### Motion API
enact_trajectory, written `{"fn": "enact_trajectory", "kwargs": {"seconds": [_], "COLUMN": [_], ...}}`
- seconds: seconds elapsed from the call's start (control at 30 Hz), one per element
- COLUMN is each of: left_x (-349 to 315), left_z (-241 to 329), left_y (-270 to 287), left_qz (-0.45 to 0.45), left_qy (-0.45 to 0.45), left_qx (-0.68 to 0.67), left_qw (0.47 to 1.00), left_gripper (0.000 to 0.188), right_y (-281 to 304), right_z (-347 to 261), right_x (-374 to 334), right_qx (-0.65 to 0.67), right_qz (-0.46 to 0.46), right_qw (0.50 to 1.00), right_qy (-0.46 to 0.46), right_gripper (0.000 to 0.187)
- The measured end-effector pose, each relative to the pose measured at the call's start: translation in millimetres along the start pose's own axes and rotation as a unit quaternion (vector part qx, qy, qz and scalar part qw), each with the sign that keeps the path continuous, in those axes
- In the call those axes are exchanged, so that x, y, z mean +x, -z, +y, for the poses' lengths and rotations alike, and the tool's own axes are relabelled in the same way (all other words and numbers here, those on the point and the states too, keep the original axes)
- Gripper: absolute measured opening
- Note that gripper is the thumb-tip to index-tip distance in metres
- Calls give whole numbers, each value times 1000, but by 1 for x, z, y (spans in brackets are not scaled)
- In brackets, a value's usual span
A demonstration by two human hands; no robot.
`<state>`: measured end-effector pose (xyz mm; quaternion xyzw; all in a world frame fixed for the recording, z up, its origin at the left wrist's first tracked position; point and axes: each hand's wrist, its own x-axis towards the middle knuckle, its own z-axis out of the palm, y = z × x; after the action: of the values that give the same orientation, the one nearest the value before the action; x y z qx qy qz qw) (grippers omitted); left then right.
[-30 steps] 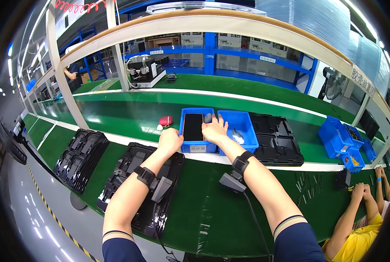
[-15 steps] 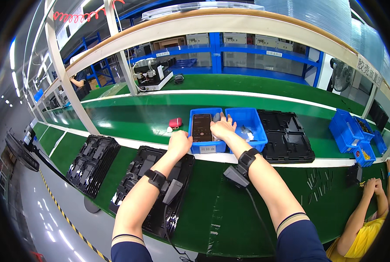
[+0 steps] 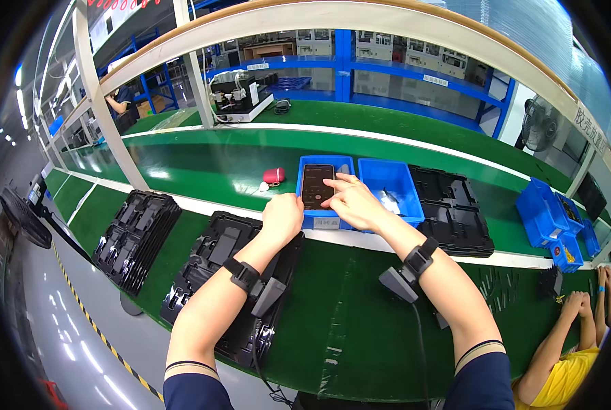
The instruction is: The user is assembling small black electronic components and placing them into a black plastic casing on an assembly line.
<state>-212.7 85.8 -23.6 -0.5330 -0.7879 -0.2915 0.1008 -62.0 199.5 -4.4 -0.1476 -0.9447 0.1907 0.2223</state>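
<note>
A dark phone [image 3: 312,183] with its screen lit rests in the left blue bin [image 3: 308,223]. My right hand [image 3: 354,203] is over the phone's right side, fingers apart, with fingertips at or just above the screen; contact cannot be made out. Closed into a fist, my left hand [image 3: 283,217] sits by the bin's front left corner, and anything inside it is hidden. A second blue bin [image 3: 404,188] adjoins on the right, with small clear plastic pieces inside. Both wrists wear black straps with grey boxes and cables.
Stacked black trays [image 3: 138,239] lie at left, more trays [image 3: 216,263] under my left forearm, and another black tray [image 3: 456,219] right of the bins. A red case [image 3: 274,176] sits behind my left hand. Small blue bins [image 3: 543,212] and a co-worker's hands [image 3: 579,304] are far right.
My right hand has shifted from the gap between the bins leftward onto the phone's screen. The left hand stays closed near the bin. The whole view has tilted slightly.
</note>
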Motion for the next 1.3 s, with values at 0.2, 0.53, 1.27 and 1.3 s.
{"fn": "enact_trajectory", "kwargs": {"seconds": [0.2,0.53,1.27,1.3], "left_x": [-1,-1,1,1], "left_z": [-3,-3,-7,-7], "left_y": [-1,-1,-2,-2], "left_qz": [4,16,32,22], "left_qy": [-9,-19,6,5], "left_qx": [-7,-2,-51,-37], "left_qw": [1000,1000,998,999], "left_gripper": [28,27,26,26], "right_y": [6,-8,-2,-1], "right_z": [-2,4,0,-1], "right_x": [-3,3,1,2], "right_qx": [-14,-56,-32,-30], "right_qz": [-84,-72,-100,-101], "right_qw": [996,995,994,994], "right_qy": [4,-27,6,6], "right_gripper": [41,47,47,47]}}
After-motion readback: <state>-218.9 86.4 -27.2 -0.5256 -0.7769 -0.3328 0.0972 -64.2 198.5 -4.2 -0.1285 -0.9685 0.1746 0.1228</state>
